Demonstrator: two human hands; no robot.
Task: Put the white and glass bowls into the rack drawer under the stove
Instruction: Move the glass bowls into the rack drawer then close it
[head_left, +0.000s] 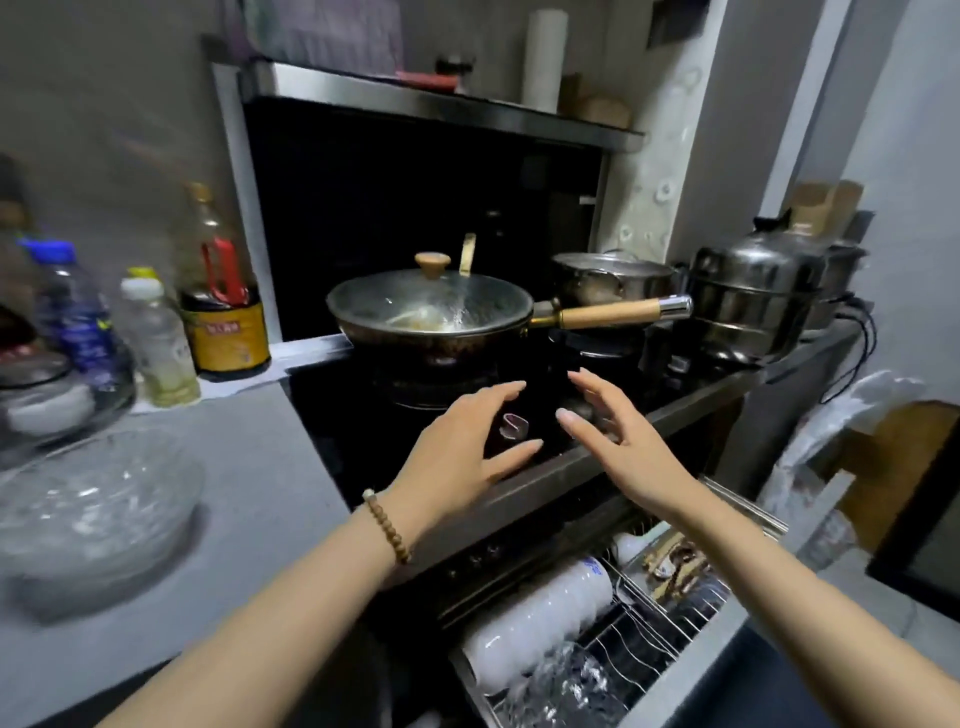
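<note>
The rack drawer (691, 644) under the stove stands pulled out at the lower right. A row of white bowls (535, 623) lies on edge in its wire rack, and a glass bowl (566, 686) sits in front of them. A large glass bowl (88, 504) rests on the grey counter at the left. My left hand (467, 441) and my right hand (618, 436) hover above the stove's front edge with fingers spread, holding nothing, palms facing each other.
A lidded wok (431, 312) with a wooden handle sits on the black stove (337, 415), with steel pots (748, 296) to its right. Bottles (223, 306) line the back of the counter. Another glass bowl (57, 400) stands at the far left.
</note>
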